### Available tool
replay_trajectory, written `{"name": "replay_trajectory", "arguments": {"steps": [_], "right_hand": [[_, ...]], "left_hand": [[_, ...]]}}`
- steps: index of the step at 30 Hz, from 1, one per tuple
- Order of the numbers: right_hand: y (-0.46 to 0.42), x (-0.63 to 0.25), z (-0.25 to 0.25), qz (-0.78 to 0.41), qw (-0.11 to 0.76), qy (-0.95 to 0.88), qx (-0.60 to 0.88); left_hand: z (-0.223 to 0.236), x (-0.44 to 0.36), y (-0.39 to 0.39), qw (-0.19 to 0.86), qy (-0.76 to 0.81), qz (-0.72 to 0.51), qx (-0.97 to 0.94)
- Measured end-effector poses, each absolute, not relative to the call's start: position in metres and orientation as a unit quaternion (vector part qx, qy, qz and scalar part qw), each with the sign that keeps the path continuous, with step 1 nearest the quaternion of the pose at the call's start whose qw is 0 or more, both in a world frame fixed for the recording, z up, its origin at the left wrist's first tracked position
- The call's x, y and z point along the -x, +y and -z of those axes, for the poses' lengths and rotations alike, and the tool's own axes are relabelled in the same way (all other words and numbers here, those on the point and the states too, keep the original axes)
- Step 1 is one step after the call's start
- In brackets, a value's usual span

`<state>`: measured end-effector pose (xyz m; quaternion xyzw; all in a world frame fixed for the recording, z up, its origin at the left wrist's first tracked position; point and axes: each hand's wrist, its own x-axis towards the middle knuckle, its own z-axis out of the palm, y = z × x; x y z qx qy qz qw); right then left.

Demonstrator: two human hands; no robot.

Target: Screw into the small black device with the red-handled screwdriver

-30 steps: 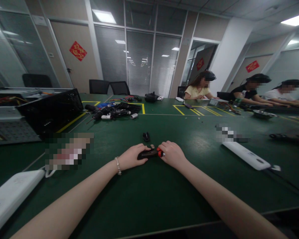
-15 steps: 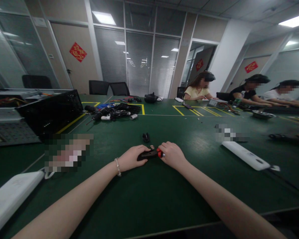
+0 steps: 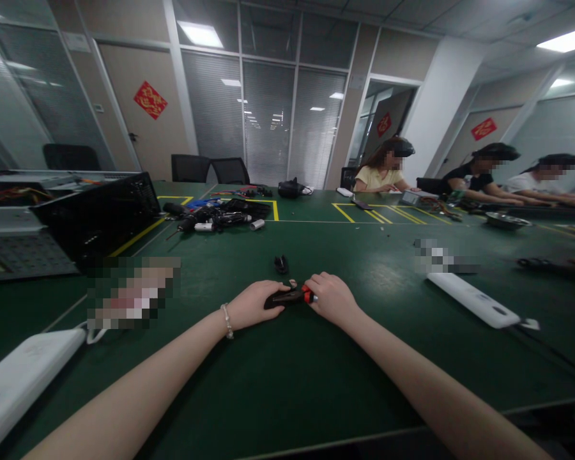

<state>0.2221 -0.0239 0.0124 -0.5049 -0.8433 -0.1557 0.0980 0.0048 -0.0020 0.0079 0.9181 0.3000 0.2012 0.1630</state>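
Observation:
My left hand (image 3: 256,299), with a bracelet at the wrist, is closed around the dark body of a black handheld tool with a red end (image 3: 287,298). Its exact kind is not clear, as fingers cover much of it. At the tool's right end my right hand (image 3: 333,296) is closed, its fingers wrapped over the red part, where a bit of silver shows. Both hands meet low over the green table (image 3: 287,377). Just beyond them lies a small black object (image 3: 280,264), perhaps a coiled cable.
An opened computer case (image 3: 100,217) stands at the left, near a heap of black cables and parts (image 3: 225,214). White power banks lie on the left (image 3: 33,377) and right (image 3: 474,299). A metal bowl (image 3: 506,220) sits farther right. Several people work across the table.

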Motion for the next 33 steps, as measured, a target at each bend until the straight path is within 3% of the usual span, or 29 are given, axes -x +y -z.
{"name": "replay_trajectory", "arguments": {"steps": [33], "right_hand": [[-0.0265, -0.2209, -0.0164, 0.165, 0.084, -0.847, 0.498]], "left_hand": [[-0.0087, -0.0054, -0.0027, 0.157, 0.301, -0.203, -0.919]]}}
